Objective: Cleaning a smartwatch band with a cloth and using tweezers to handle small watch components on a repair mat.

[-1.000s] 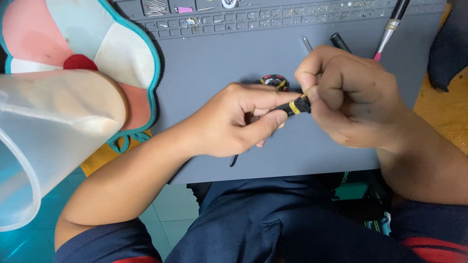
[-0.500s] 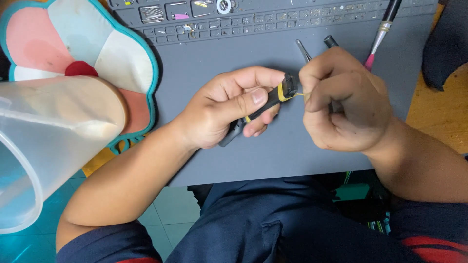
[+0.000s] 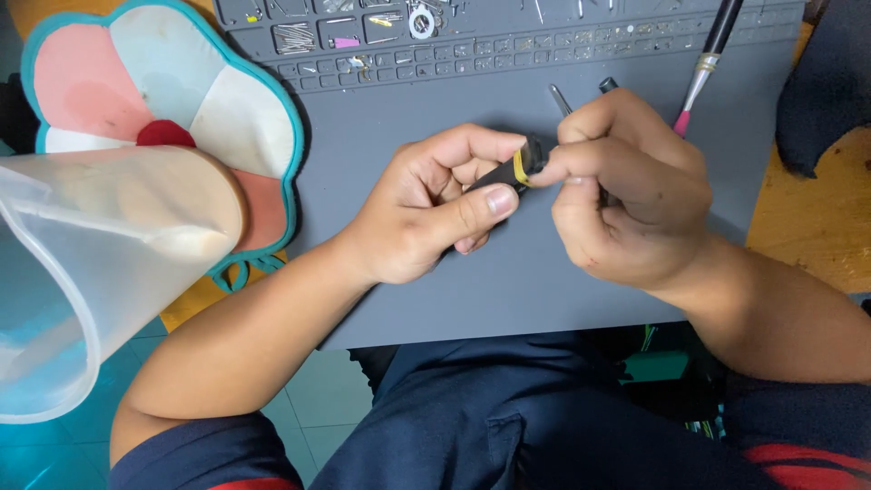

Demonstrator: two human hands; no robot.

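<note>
My left hand (image 3: 434, 207) grips a small black screwdriver handle with a yellow ring (image 3: 513, 170) over a grey work mat (image 3: 535, 281). My right hand (image 3: 626, 195) closes around the tool's front end, so the tip and whatever it touches are hidden. Both hands meet at the middle of the mat.
A grey parts organiser tray (image 3: 381, 41) with small compartments lies along the mat's far edge. A brush with a black handle and pink ferrule (image 3: 706, 63) lies at the upper right, two metal tool tips (image 3: 562, 98) beside it. A flower-shaped pad (image 3: 136, 100) and a translucent plastic cup (image 3: 100, 263) are left.
Both hands have moved up the mat and a little right. The screwdriver handle turned in my left hand, and my right hand now covers its front end.
</note>
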